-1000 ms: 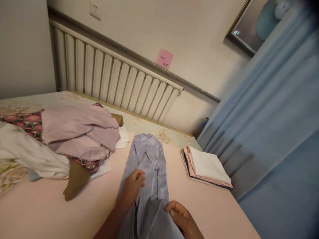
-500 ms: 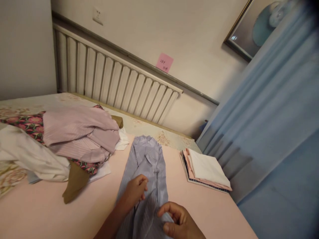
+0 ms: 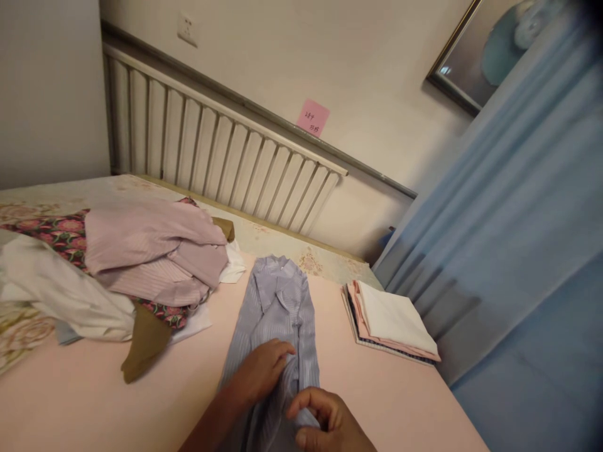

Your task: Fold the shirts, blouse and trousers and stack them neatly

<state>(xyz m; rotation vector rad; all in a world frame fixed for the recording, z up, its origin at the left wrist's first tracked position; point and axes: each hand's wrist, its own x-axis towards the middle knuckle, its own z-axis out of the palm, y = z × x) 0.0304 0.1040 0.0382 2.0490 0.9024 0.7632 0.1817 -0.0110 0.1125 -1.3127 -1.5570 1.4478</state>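
Observation:
A blue-grey striped shirt (image 3: pixel 276 314) lies lengthwise in front of me, its collar pointing away and its sleeves laid along the body. My left hand (image 3: pixel 269 370) is on the middle of the shirt. Its fingers are closed on a raised ridge of the cloth, with the fingertips partly hidden. To the right, over the shirt's lower part, is my right hand (image 3: pixel 332 420). Its fingers are curved, and the thumb stands apart from the index finger. The shirt's near end runs out of view at the bottom.
Left of the shirt lies a heap of loose clothes (image 3: pixel 151 245) in pink, floral, white and brown. A folded stack of garments (image 3: pixel 400 320) with white on top is at the right, beside a blue curtain (image 3: pixel 509 238). A pink sheet (image 3: pixel 188 402) covers the bed; a radiator (image 3: pixel 221 150) stands behind.
My left hand has moved slightly right and down onto the shirt, where the cloth now bunches at its fingers. My right hand has shifted a little left.

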